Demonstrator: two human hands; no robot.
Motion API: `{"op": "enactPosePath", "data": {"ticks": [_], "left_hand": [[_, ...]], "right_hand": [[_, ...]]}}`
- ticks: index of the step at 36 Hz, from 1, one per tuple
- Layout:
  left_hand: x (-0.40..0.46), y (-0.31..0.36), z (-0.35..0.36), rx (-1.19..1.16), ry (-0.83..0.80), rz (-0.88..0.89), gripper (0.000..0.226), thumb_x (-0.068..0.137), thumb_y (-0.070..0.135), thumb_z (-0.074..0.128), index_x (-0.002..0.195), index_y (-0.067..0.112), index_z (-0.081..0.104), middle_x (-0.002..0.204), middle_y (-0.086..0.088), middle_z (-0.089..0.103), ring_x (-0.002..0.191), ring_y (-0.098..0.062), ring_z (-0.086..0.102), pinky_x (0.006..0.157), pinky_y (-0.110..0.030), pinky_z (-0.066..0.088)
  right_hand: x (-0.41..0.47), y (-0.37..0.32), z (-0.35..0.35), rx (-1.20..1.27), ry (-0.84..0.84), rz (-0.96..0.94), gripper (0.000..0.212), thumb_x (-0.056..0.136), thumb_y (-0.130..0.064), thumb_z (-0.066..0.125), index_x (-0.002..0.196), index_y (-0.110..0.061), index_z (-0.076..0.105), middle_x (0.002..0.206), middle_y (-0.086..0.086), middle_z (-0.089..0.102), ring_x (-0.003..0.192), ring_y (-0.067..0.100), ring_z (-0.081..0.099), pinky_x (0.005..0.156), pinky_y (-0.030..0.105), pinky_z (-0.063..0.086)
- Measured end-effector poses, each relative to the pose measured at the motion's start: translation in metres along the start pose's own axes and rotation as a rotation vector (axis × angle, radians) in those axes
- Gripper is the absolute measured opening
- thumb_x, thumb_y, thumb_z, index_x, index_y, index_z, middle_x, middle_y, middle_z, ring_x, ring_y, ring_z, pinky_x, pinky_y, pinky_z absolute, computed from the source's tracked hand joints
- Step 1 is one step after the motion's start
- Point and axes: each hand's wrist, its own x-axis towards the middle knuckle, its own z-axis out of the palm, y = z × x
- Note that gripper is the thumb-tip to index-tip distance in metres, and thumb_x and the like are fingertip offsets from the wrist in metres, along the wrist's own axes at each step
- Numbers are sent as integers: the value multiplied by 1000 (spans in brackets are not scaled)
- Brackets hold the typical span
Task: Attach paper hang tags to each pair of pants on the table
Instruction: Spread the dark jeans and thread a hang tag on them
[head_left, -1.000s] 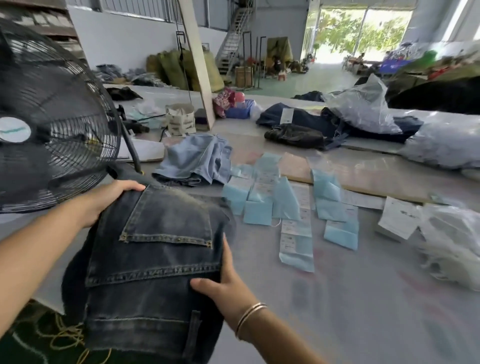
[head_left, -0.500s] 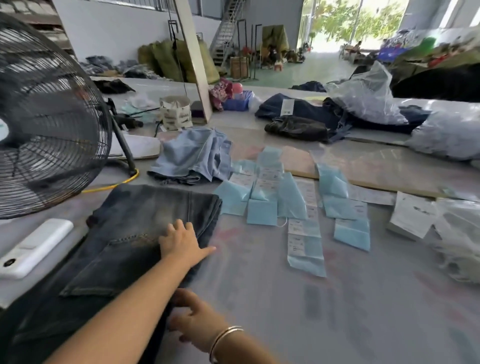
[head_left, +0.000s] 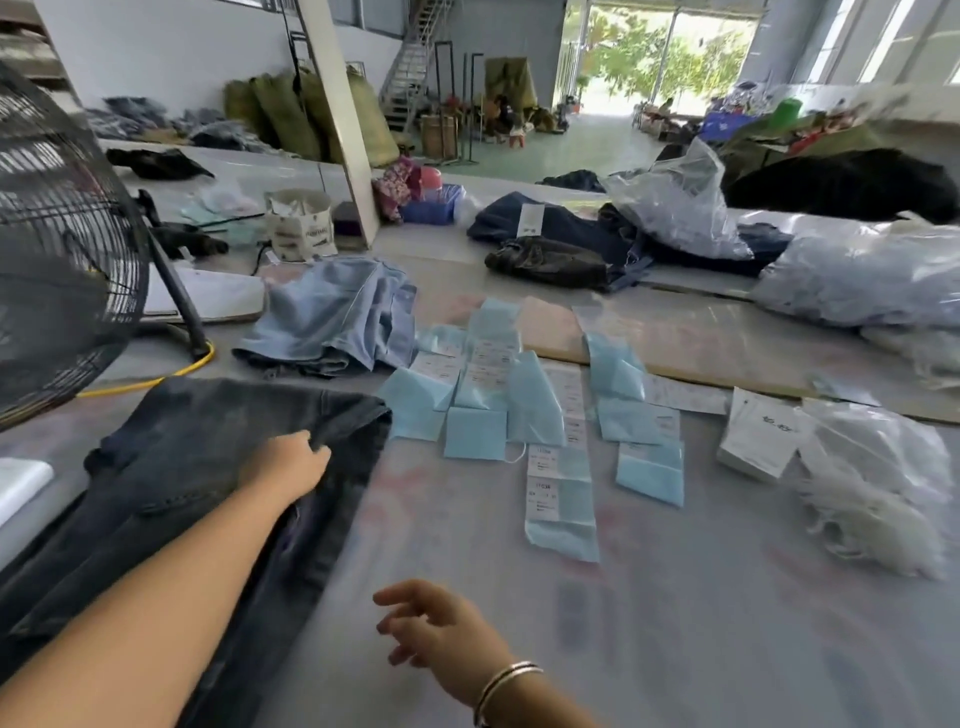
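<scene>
Left hand lies on the dark jeans near their far right corner; grip closed on the cloth — fingers curled over a fold of denim at the edge, fingertips tucked under it. Forearm reaches in from the lower left across the garment.

Right hand hovers over the bare desk just right of the jeans, grip slack and half open — fingers loosely spread, thumb apart, holding nothing. Whether the fingertips touch the desk surface cannot be told. Metal bangles at the wrist.

Dark jeans lie flat on the near left part of the desk, running from the lower left edge up toward the middle. Paper hang tags, pale blue and white, are spread in overlapping rows at desk centre, just right of the jeans' far corner, not touching either hand. None visible on the dark jeans.

Light blue jeans lie crumpled beyond the dark pair, beside the tags. Black fan stands at far left. Clear plastic bags sit at the right edge. Frame is motion-blurred; print on the tags unreadable.
</scene>
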Motion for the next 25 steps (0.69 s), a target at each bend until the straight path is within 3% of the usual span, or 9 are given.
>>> {"op": "enactPosePath", "data": {"ticks": [5, 7, 10, 12, 14, 16, 19, 22, 25], "left_hand": [[-25, -20, -38, -783, 302, -23, 37, 99, 22, 46, 127, 0, 56, 130, -24, 55, 120, -37, 49, 92, -37, 36], [-46, -21, -52, -936, 404, 28, 29, 98, 19, 46, 118, 5, 61, 117, -16, 61, 107, -27, 54, 82, -28, 33], [-80, -14, -70, -1005, 407, 210, 26, 97, 8, 45, 117, 12, 62, 111, -5, 60, 104, -12, 51, 81, -15, 34], [-99, -10, -75, -967, 370, 275, 31, 97, 5, 47, 126, 4, 57, 121, -4, 58, 115, -12, 49, 90, -11, 33], [-114, -9, -77, -911, 302, 321, 35, 96, 10, 54, 130, 5, 55, 125, 5, 57, 119, -5, 48, 90, -6, 32], [-128, -15, -84, -776, 162, 501, 33, 93, 36, 60, 119, 15, 60, 117, 20, 61, 109, 9, 51, 86, -8, 36], [-130, -25, -115, -549, 193, 753, 59, 89, 64, 46, 87, 8, 64, 91, 0, 63, 87, -2, 57, 77, -26, 41], [-116, -12, -171, -286, 560, 844, 66, 76, 54, 53, 114, 1, 57, 119, -9, 49, 115, -19, 47, 99, -32, 34], [-114, 18, -234, 45, 381, 879, 100, 61, 73, 54, 144, 23, 32, 150, -8, 32, 136, -27, 28, 111, -42, 17]], "right_hand": [[20, -19, -6, 117, 84, -6, 40, 97, -14, 51, 136, -9, 45, 107, 1, 57, 87, 9, 58, 77, 18, 46], [39, -38, -3, 184, 115, -36, 58, 94, -24, 56, 146, -16, 31, 141, 5, 43, 121, 14, 48, 99, 23, 41], [69, -73, 0, 222, 142, -146, 86, 89, -15, 64, 152, -20, 6, 155, 6, 20, 134, 12, 30, 96, 12, 34], [89, -90, -1, -49, 216, -245, 97, 84, -12, 68, 152, -22, 0, 156, 6, 21, 138, 16, 27, 102, 18, 28], [101, -109, -3, -162, 286, -317, 82, 87, -8, 61, 152, -27, 14, 147, 9, 41, 134, 24, 40, 102, 23, 31], [107, -127, -7, -175, 368, -365, 53, 91, 1, 47, 140, -19, 45, 130, 14, 59, 122, 28, 52, 93, 20, 36], [96, -152, -21, -129, 341, -509, 41, 94, 5, 40, 123, -12, 63, 119, 11, 65, 113, 23, 57, 95, 20, 41], [65, -183, -37, -122, 235, -691, 39, 94, 8, 43, 125, -7, 60, 118, 6, 63, 109, 14, 55, 96, 12, 42], [34, -217, -50, -108, 159, -813, 42, 90, 12, 46, 129, -2, 55, 125, 12, 60, 117, 18, 53, 106, 26, 41]]}}
